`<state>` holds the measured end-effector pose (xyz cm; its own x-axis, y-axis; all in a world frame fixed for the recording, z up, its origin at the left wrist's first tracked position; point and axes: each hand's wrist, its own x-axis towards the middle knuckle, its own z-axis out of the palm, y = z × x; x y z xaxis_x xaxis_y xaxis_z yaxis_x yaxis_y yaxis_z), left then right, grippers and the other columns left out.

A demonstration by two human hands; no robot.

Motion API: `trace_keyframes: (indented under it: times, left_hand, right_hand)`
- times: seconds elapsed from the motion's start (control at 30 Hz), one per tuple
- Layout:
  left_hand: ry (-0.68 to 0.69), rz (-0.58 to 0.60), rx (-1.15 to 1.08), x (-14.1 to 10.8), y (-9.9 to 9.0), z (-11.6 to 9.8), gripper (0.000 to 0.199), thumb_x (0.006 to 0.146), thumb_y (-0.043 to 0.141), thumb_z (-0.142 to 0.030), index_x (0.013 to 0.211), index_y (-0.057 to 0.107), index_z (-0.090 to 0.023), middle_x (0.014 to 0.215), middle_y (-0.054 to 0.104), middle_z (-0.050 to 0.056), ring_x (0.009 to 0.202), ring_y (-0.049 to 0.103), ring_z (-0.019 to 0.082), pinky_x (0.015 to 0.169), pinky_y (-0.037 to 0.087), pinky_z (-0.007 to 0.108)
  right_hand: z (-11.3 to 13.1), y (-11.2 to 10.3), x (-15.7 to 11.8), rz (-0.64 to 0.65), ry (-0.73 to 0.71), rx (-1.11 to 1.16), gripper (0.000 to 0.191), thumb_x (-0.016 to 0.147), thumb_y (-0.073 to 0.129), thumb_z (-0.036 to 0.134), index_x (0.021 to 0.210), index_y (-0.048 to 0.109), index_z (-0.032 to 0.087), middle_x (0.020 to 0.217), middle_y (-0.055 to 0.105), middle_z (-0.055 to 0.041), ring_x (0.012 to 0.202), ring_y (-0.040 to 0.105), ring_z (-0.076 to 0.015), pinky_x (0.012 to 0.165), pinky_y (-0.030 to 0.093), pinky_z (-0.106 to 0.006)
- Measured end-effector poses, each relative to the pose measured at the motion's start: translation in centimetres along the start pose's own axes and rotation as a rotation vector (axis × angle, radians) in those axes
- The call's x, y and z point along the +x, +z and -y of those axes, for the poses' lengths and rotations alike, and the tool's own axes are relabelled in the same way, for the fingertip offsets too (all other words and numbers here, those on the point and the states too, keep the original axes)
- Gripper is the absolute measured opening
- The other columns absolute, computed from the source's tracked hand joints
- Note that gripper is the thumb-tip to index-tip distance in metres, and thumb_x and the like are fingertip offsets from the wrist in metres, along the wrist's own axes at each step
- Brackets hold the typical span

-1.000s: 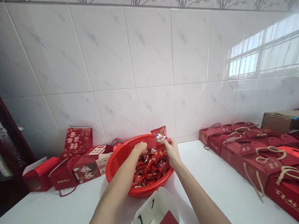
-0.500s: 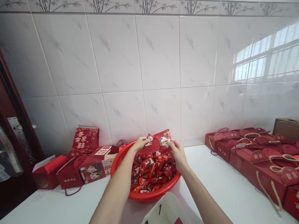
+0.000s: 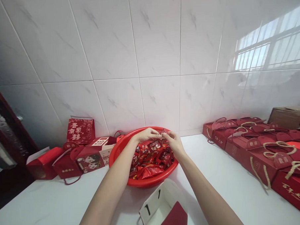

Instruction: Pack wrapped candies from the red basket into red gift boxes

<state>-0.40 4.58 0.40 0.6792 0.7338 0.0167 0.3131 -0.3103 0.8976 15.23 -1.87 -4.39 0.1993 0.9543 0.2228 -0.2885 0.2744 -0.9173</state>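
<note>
A red plastic basket (image 3: 145, 183) full of red-wrapped candies (image 3: 152, 155) stands on the white table against the tiled wall. Over its far right part, my left hand (image 3: 147, 135) and my right hand (image 3: 174, 141) meet with fingers pinched. Between them they hold a small dark red wrapped candy (image 3: 164, 133), partly covered by the fingertips. A larger shiny red packet (image 3: 150, 171) lies on the candies near the basket's front rim. Just in front of the basket, between my forearms, an open box (image 3: 154, 205) with a white inside shows a red flap.
Several red gift boxes (image 3: 65, 162) stand on the left, with a red patterned packet (image 3: 80, 130) behind them. Rows of red boxes with rope handles (image 3: 256, 154) fill the right side. A brown cardboard box (image 3: 286, 116) sits at the back right.
My hands have come closer together, and the colourful packet that was at my right hand is no longer there. A shiny red packet now shows at the basket's front. The view has tilted down.
</note>
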Motion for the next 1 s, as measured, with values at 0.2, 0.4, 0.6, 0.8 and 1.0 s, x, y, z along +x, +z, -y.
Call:
trace_keyframes:
  times: [0.2, 0.4, 0.6, 0.8, 1.0]
  left_hand:
    - [-0.150, -0.195, 0.313, 0.3, 0.2, 1.1, 0.047, 0.072, 0.072, -0.055, 0.051, 0.068, -0.013, 0.047, 0.057, 0.002, 0.052, 0.049, 0.015, 0.055, 0.036, 0.027]
    - [0.002, 0.088, 0.432, 1.7, 3.4, 1.1, 0.026, 0.061, 0.081, -0.035, 0.085, 0.080, -0.024, 0.078, 0.074, 0.000, 0.073, 0.064, 0.021, 0.063, 0.044, 0.026]
    - [-0.201, 0.128, 0.731, 3.1, 5.0, 0.3, 0.021, 0.052, 0.075, -0.016, 0.070, 0.077, -0.026, 0.070, 0.072, -0.003, 0.064, 0.063, 0.018, 0.057, 0.043, 0.025]
    - [-0.408, -0.095, 0.833, 1.1, 1.0, 1.2, 0.011, 0.053, 0.067, -0.009, 0.051, 0.066, -0.020, 0.062, 0.068, 0.003, 0.066, 0.061, 0.021, 0.062, 0.043, 0.028]
    - [-0.317, -0.286, 0.508, -0.3, -1.5, 2.6, 0.008, 0.060, 0.059, -0.012, 0.058, 0.064, -0.019, 0.063, 0.068, 0.003, 0.065, 0.060, 0.019, 0.060, 0.043, 0.027]
  right_hand:
    - [0.5, -0.5, 0.1, -0.182, -0.009, 0.205, 0.019, 0.065, 0.070, 0.031, 0.070, 0.055, 0.021, 0.066, 0.066, 0.0022, 0.065, 0.063, -0.0155, 0.063, 0.051, -0.028]
    - [1.3, -0.3, -0.1, -0.196, 0.027, 0.298, 0.016, 0.063, 0.064, 0.026, 0.075, 0.055, 0.021, 0.078, 0.074, -0.0031, 0.066, 0.065, -0.0160, 0.059, 0.052, -0.027]
    - [1.0, -0.4, -0.1, -0.192, -0.008, 0.291, 0.013, 0.062, 0.064, 0.023, 0.071, 0.055, 0.021, 0.074, 0.075, -0.0036, 0.062, 0.061, -0.0132, 0.053, 0.047, -0.022]
    - [1.1, -0.2, -0.1, -0.202, 0.008, 0.336, 0.011, 0.062, 0.065, 0.020, 0.070, 0.057, 0.019, 0.069, 0.074, -0.0017, 0.060, 0.060, -0.0117, 0.056, 0.047, -0.022]
    - [1.3, -0.1, -0.1, -0.187, 0.024, 0.341, 0.007, 0.064, 0.065, 0.019, 0.069, 0.060, 0.018, 0.067, 0.073, -0.0004, 0.061, 0.059, -0.0112, 0.057, 0.048, -0.021]
